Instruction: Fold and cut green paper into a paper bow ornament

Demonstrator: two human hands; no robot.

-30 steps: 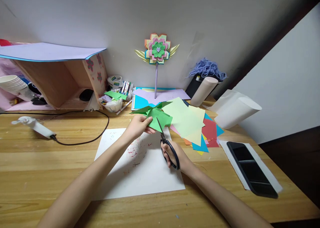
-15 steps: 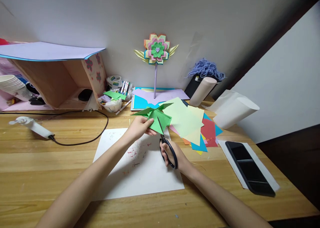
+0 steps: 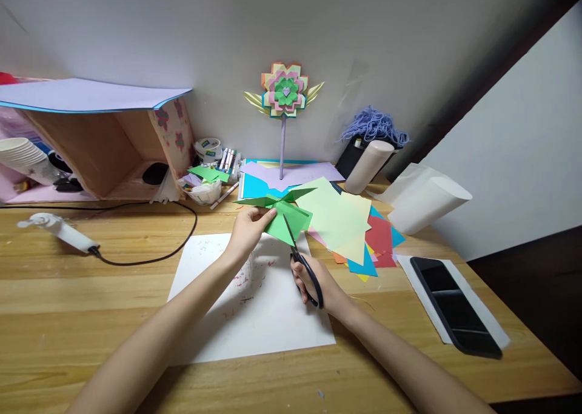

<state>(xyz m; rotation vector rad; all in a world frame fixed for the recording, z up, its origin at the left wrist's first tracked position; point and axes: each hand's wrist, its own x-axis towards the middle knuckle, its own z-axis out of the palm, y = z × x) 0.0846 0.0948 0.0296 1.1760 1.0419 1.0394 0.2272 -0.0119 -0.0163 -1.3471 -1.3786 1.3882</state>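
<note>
Between thumb and fingers, my left hand (image 3: 249, 227) pinches a folded green paper (image 3: 291, 220) whose upper flaps stand spread to both sides. My right hand (image 3: 313, 280) is closed round the handles of black scissors (image 3: 305, 270). The scissor blades point up and left, at the green paper, with one blade lying across its front face. Below both hands lies a white sheet (image 3: 273, 323) with red and dark marks. Pale green and yellow papers (image 3: 339, 217) lie just right of the held piece.
A paper flower (image 3: 285, 91) on a purple stem stands against the wall. Left are an open box (image 3: 91, 153), a container of markers (image 3: 227, 159) and a corded white device (image 3: 63, 229). Right are coloured scraps (image 3: 379, 238), a paper roll (image 3: 427, 202) and a phone (image 3: 454, 308).
My left hand has shifted slightly left and up along the green paper, and the paper's flaps have tilted a little. The scissors stay almost where they were.
</note>
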